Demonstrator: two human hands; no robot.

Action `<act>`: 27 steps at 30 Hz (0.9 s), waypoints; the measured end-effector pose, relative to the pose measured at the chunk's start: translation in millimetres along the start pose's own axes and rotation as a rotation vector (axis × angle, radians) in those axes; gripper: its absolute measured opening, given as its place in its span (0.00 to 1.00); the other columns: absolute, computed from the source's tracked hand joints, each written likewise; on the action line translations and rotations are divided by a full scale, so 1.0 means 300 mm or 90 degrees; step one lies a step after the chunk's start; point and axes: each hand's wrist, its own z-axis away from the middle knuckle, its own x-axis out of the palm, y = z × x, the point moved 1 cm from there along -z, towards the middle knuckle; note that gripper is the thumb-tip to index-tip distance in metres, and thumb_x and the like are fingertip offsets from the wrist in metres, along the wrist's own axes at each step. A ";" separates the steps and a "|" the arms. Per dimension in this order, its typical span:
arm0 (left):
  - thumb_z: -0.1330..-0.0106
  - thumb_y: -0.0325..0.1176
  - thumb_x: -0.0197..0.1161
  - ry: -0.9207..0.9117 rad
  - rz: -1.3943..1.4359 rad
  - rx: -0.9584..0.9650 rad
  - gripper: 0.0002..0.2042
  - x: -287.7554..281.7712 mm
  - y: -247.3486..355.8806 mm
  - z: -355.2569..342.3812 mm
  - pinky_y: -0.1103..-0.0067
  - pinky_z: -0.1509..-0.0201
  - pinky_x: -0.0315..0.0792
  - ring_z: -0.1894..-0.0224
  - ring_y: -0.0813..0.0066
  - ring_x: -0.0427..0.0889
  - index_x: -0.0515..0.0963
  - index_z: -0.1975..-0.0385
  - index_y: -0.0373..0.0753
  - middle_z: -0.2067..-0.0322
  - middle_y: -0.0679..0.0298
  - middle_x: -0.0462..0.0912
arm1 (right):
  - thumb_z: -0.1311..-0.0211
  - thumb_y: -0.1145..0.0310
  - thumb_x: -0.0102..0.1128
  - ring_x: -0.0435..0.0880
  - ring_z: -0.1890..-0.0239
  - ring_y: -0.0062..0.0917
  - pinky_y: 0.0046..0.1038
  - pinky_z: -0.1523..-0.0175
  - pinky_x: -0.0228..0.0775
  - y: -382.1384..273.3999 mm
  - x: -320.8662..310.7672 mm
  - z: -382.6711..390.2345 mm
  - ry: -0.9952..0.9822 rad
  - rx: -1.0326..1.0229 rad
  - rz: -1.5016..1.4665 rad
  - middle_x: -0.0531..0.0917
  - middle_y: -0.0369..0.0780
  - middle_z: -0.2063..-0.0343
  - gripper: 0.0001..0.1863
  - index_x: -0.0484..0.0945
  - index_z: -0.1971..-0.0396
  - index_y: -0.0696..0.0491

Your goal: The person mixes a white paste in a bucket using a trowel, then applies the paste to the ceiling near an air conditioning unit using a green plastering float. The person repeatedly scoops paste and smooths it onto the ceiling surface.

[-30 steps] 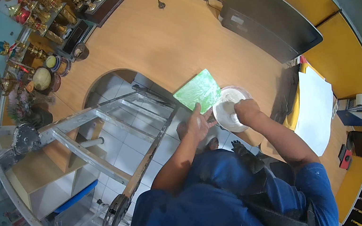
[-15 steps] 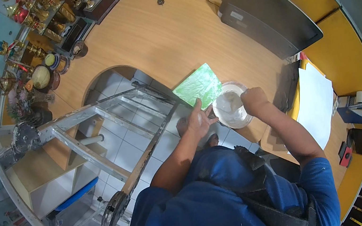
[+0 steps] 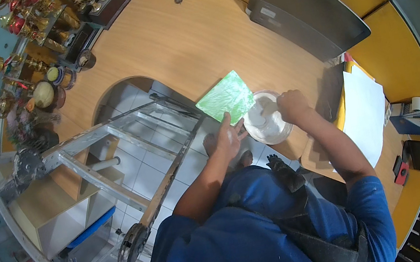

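Observation:
A flat green square board (image 3: 225,98) with white smears is held at its lower corner by my left hand (image 3: 228,138), thumb on top of it and other fingers partly spread. Just right of the board is a round white tub (image 3: 272,138) with white paste (image 3: 265,116) inside, near the desk's front edge. My right hand (image 3: 293,106) is a closed fist over the tub's right rim. Whatever it grips is mostly hidden by the fingers and blends with the pale paste.
A paint-spattered metal ladder (image 3: 100,174) stands at the left, close to the wooden desk (image 3: 166,33). Trophies (image 3: 47,39) crowd the far left. A dark monitor (image 3: 307,12) stands at the back right, beside white paper sheets (image 3: 360,111) and a blue binder (image 3: 413,123).
The whole view has shifted slightly. My right fist has lifted a little at the tub's rim, and more paste shows beside it. My left hand keeps its hold on the green board.

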 end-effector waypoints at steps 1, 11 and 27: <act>0.31 0.61 0.49 0.001 -0.016 0.002 0.34 0.000 -0.003 0.007 0.51 0.28 0.42 0.29 0.67 0.55 0.54 0.31 0.50 0.32 0.64 0.60 | 0.44 0.68 0.56 0.87 0.61 0.33 0.34 0.58 0.78 -0.014 -0.007 -0.003 0.033 -0.006 -0.013 0.87 0.44 0.66 0.10 0.86 0.69 0.51; 0.31 0.61 0.49 -0.010 -0.025 -0.030 0.37 -0.001 -0.044 0.013 0.47 0.29 0.41 0.28 0.64 0.53 0.48 0.29 0.50 0.31 0.65 0.58 | 0.45 0.68 0.55 0.88 0.62 0.34 0.34 0.58 0.79 0.003 -0.036 0.008 -0.073 0.016 -0.051 0.87 0.45 0.65 0.11 0.86 0.68 0.51; 0.30 0.61 0.48 -0.029 0.009 -0.002 0.34 -0.016 -0.057 -0.001 0.50 0.34 0.55 0.30 0.62 0.56 0.53 0.31 0.49 0.34 0.63 0.60 | 0.48 0.72 0.56 0.88 0.67 0.37 0.36 0.61 0.79 -0.030 0.032 -0.034 0.049 -0.019 -0.039 0.86 0.46 0.70 0.09 0.86 0.73 0.53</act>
